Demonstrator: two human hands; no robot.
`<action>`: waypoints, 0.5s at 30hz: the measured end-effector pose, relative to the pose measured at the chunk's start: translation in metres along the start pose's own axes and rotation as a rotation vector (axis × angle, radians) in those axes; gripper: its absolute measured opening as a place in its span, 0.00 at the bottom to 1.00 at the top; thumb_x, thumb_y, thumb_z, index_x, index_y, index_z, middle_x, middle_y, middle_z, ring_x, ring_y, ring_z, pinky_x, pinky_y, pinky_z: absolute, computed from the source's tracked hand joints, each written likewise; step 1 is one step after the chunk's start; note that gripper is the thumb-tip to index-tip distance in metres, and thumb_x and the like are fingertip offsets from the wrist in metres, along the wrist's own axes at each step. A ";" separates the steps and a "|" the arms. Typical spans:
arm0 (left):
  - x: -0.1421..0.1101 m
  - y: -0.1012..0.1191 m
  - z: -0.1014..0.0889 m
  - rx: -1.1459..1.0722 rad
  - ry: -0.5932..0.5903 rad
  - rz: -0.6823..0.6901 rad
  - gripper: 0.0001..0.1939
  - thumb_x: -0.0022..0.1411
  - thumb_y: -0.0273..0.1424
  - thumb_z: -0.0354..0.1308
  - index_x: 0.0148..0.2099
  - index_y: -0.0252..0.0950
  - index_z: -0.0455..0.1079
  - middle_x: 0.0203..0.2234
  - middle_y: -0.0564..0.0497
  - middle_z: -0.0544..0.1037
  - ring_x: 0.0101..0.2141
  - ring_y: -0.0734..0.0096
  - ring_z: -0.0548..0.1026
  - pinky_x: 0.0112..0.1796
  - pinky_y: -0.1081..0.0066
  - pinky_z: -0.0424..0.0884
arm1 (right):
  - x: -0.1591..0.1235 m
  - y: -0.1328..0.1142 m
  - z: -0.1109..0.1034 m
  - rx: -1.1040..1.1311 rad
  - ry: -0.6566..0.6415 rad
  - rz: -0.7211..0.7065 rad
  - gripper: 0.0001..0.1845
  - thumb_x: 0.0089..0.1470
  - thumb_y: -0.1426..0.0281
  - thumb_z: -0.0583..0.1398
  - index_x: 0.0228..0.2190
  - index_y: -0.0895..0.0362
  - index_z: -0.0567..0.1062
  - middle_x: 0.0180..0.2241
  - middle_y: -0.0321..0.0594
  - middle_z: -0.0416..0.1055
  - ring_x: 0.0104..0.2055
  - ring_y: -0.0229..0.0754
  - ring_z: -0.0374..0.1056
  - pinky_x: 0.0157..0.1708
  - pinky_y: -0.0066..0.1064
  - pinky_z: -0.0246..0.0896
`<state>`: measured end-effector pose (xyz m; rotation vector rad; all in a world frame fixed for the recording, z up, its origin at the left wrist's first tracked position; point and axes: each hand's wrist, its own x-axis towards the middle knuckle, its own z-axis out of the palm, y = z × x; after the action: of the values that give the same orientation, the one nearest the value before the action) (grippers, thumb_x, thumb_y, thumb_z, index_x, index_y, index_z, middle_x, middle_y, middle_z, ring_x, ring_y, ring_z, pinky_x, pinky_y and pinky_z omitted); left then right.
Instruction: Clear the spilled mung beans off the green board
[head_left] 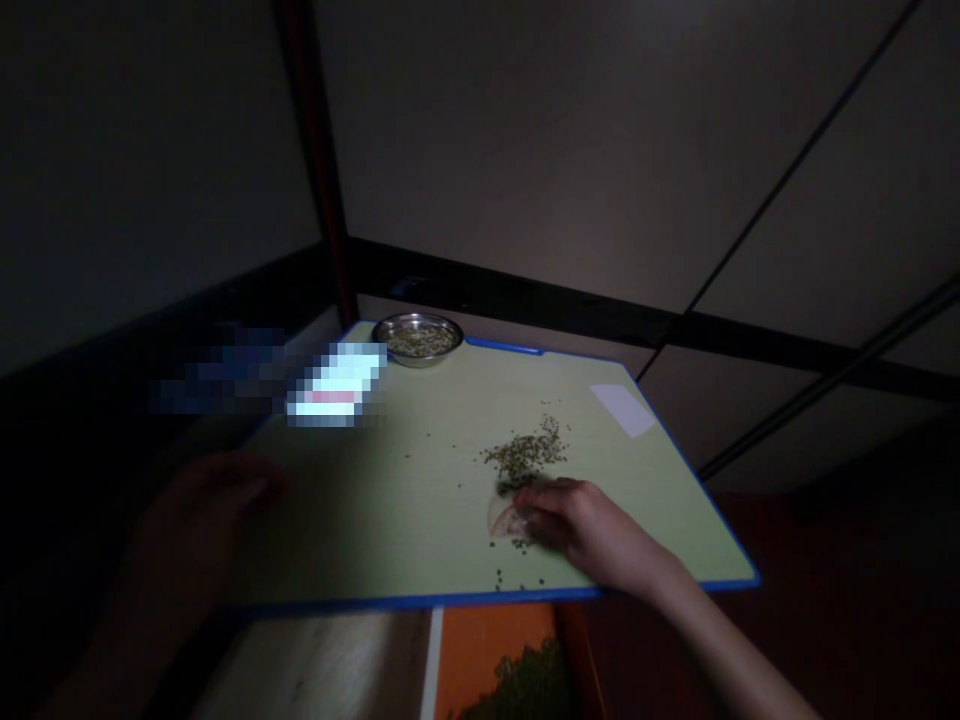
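Note:
On the pale green board (pixel 360 510) with a blue rim, my right hand (pixel 581 520) is closed with its fingertips on a small see-through round dish (pixel 502 512). The dish is partly hidden by my fingers, and its shape is blurred. A loose heap of small greenish seeds or beans (pixel 529 450) lies just beyond my fingers. A few strays lie near the board's front edge. My left hand (pixel 214 500) is in shadow at the board's left side, fingers stretched out, with nothing visible in it.
A steel bowl (pixel 420 345) holding similar seeds stands at the back left corner. A bright blurred-out screen (pixel 337 385) is beside it. A white label (pixel 622 410) is on the right of the board. Dark-banded walls rise behind; below the front edge is an orange printed surface (pixel 487 650).

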<state>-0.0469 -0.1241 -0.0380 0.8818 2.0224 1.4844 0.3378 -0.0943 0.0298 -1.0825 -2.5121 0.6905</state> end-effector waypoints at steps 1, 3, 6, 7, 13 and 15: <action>0.000 0.000 0.000 -0.010 -0.006 -0.005 0.13 0.51 0.41 0.60 0.39 0.45 0.72 0.36 0.55 0.77 0.40 0.62 0.75 0.47 0.61 0.69 | 0.000 -0.001 -0.001 0.016 -0.028 0.009 0.16 0.57 0.76 0.56 0.43 0.53 0.79 0.39 0.39 0.79 0.39 0.43 0.73 0.38 0.34 0.66; -0.001 0.003 -0.001 -0.022 -0.021 -0.029 0.13 0.50 0.40 0.60 0.39 0.45 0.72 0.36 0.55 0.77 0.41 0.62 0.75 0.49 0.60 0.68 | 0.000 -0.001 -0.002 0.045 -0.083 0.016 0.14 0.56 0.77 0.56 0.39 0.54 0.80 0.34 0.37 0.78 0.34 0.41 0.71 0.33 0.33 0.64; -0.006 0.012 0.000 -0.024 -0.038 -0.042 0.12 0.49 0.39 0.59 0.37 0.43 0.71 0.34 0.54 0.76 0.41 0.62 0.74 0.49 0.60 0.68 | 0.002 0.001 -0.001 0.092 -0.137 0.008 0.14 0.55 0.78 0.56 0.38 0.54 0.80 0.32 0.35 0.77 0.34 0.40 0.71 0.33 0.31 0.63; -0.008 0.016 0.001 -0.032 -0.035 -0.049 0.12 0.49 0.39 0.59 0.37 0.43 0.71 0.34 0.54 0.76 0.40 0.62 0.74 0.49 0.61 0.68 | 0.002 0.002 0.000 0.104 -0.146 0.006 0.14 0.55 0.78 0.56 0.39 0.54 0.80 0.33 0.35 0.78 0.35 0.40 0.71 0.34 0.31 0.63; -0.019 0.035 0.002 -0.007 -0.017 -0.074 0.13 0.48 0.40 0.57 0.36 0.42 0.70 0.35 0.52 0.76 0.41 0.61 0.74 0.48 0.60 0.69 | 0.002 -0.003 0.004 0.100 -0.174 0.011 0.14 0.54 0.78 0.57 0.36 0.55 0.81 0.31 0.35 0.77 0.34 0.40 0.71 0.35 0.31 0.63; -0.021 0.039 0.002 0.006 -0.022 -0.076 0.12 0.49 0.40 0.57 0.36 0.41 0.70 0.35 0.52 0.76 0.41 0.60 0.74 0.48 0.60 0.69 | 0.002 -0.007 0.003 0.090 -0.169 0.007 0.14 0.53 0.78 0.57 0.35 0.54 0.81 0.30 0.34 0.77 0.33 0.40 0.71 0.34 0.31 0.63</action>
<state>-0.0231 -0.1299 -0.0014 0.8111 2.0224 1.4222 0.3316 -0.0979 0.0311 -1.0423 -2.5883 0.9237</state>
